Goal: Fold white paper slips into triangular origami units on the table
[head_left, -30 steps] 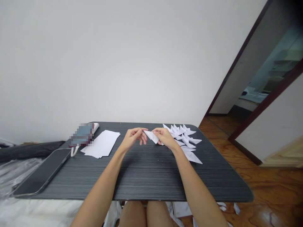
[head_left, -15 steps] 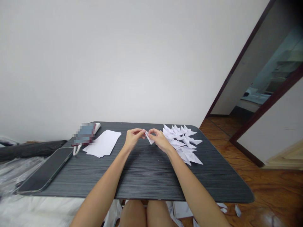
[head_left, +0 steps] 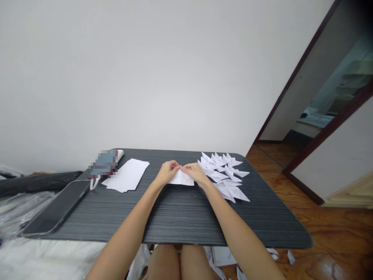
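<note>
A small white piece of folded paper point(head_left: 182, 178) is held between both hands over the middle of the dark table point(head_left: 180, 217). My left hand point(head_left: 168, 171) pinches its upper left part, thumb and fingers together. From the other side my right hand point(head_left: 196, 172) grips the upper right part, the two thumbs almost meeting at the top middle. A crease runs down the paper's centre, and its lower edge shows below the fingers. Just right of my right hand lies a group of several folded paper boats point(head_left: 230, 189), white and pointed.
Loose white sheets point(head_left: 128, 175) lie to the left. Beyond them sit a partly blurred device point(head_left: 104, 164) with a white cable point(head_left: 93, 183) and a large dark phone point(head_left: 56, 210) at the table's left edge. Paper scraps point(head_left: 290, 257) lie on the wooden floor at right.
The paper was a narrow, slanted folded strip between my fingertips; now it shows as a wider, flatter piece lower down. Both hands have turned inward, and their thumbs have come closer together.
</note>
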Action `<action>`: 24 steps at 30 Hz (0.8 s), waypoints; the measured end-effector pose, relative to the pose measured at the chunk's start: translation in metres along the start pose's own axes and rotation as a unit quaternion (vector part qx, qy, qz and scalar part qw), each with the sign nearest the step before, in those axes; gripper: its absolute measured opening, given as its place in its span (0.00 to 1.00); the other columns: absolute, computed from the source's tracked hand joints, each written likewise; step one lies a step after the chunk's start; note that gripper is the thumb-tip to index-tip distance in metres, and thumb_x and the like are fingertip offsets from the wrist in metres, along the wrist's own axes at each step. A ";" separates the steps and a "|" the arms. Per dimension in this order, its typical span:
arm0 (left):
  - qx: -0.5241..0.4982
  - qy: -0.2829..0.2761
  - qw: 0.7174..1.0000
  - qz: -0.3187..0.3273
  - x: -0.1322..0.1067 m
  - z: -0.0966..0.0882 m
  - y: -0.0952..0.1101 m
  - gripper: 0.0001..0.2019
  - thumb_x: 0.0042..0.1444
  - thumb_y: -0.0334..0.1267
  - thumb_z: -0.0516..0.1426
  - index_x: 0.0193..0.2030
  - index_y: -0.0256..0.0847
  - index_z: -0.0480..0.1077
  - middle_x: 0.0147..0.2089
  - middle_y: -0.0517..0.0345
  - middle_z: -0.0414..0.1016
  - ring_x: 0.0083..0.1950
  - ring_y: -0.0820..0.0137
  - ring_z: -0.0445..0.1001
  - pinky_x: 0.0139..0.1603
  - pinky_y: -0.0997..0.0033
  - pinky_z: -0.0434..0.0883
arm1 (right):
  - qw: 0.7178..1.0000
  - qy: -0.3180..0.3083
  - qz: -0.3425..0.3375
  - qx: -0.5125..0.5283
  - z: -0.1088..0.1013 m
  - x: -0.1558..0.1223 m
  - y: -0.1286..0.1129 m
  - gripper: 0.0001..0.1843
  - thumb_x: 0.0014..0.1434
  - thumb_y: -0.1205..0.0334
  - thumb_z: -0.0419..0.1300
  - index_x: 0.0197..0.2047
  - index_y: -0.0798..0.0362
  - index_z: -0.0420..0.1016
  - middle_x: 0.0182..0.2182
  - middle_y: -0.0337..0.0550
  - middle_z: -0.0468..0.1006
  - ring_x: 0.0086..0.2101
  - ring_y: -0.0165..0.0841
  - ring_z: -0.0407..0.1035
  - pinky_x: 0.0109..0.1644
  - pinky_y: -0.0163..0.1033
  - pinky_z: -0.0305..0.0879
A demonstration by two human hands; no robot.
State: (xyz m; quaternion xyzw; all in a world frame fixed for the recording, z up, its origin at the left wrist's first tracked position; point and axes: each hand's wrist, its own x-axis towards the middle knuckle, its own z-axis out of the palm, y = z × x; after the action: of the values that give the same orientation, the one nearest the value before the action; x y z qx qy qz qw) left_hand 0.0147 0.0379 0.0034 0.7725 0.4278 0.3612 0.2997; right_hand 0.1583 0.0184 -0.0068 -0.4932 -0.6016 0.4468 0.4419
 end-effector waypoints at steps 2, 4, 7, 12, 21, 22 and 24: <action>0.072 0.006 0.997 0.006 -0.001 0.001 -0.005 0.06 0.48 0.36 0.50 0.28 0.36 0.66 0.22 0.60 0.68 0.24 0.74 0.65 0.26 0.77 0.59 | 0.990 0.030 -0.043 -0.130 0.004 0.001 0.004 0.13 0.48 0.56 0.55 0.24 0.59 0.73 0.19 0.40 0.71 0.23 0.28 0.63 0.26 0.32 0.54; 0.123 0.003 0.992 0.017 -0.003 0.002 -0.010 0.06 0.49 0.33 0.50 0.33 0.38 0.65 0.20 0.63 0.66 0.23 0.74 0.64 0.26 0.76 0.59 | 0.967 0.039 -0.078 -0.240 0.009 0.001 0.007 0.14 0.51 0.58 0.52 0.24 0.58 0.72 0.20 0.41 0.72 0.24 0.29 0.64 0.28 0.32 0.54; 0.178 -0.023 0.982 0.051 -0.006 0.003 -0.017 0.08 0.49 0.28 0.47 0.36 0.39 0.63 0.23 0.62 0.66 0.25 0.73 0.65 0.30 0.75 0.61 | 0.926 0.038 -0.077 -0.366 0.015 -0.003 0.009 0.14 0.55 0.57 0.49 0.29 0.55 0.71 0.25 0.44 0.74 0.29 0.31 0.66 0.31 0.33 0.54; 0.241 -0.061 0.960 0.126 -0.013 0.004 -0.021 0.09 0.52 0.27 0.45 0.34 0.37 0.64 0.37 0.54 0.64 0.37 0.71 0.66 0.38 0.72 0.63 | 0.868 0.053 -0.088 -0.487 0.022 -0.013 0.007 0.11 0.57 0.58 0.47 0.39 0.53 0.64 0.32 0.46 0.71 0.31 0.33 0.66 0.31 0.34 0.55; 0.280 -0.157 0.919 0.227 -0.052 -0.023 -0.004 0.16 0.55 0.42 0.47 0.45 0.35 0.64 0.45 0.48 0.62 0.47 0.66 0.62 0.49 0.66 0.61 | 0.863 -0.030 -0.230 -0.448 0.018 -0.026 0.013 0.11 0.57 0.72 0.43 0.36 0.57 0.65 0.33 0.45 0.67 0.37 0.31 0.61 0.41 0.35 0.58; 0.288 -0.163 0.915 0.231 -0.057 -0.026 -0.002 0.18 0.54 0.44 0.48 0.46 0.35 0.63 0.46 0.47 0.62 0.48 0.65 0.61 0.50 0.65 0.61 | 0.858 -0.042 -0.247 -0.449 0.016 -0.030 0.013 0.11 0.57 0.73 0.43 0.36 0.57 0.66 0.34 0.45 0.67 0.38 0.31 0.60 0.43 0.36 0.57; 0.300 -0.163 0.912 0.229 -0.065 -0.029 0.002 0.19 0.54 0.46 0.47 0.46 0.35 0.63 0.48 0.46 0.61 0.49 0.64 0.61 0.51 0.65 0.61 | 0.849 -0.063 -0.269 -0.450 0.011 -0.039 0.010 0.12 0.57 0.73 0.44 0.37 0.58 0.67 0.35 0.46 0.67 0.39 0.32 0.59 0.43 0.37 0.58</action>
State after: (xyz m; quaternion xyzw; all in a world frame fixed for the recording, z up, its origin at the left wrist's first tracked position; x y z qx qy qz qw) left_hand -0.0321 -0.0157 0.0011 0.9510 0.2722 0.1441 0.0288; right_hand 0.1546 -0.0205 -0.0220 -0.4278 -0.8722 0.0211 0.2362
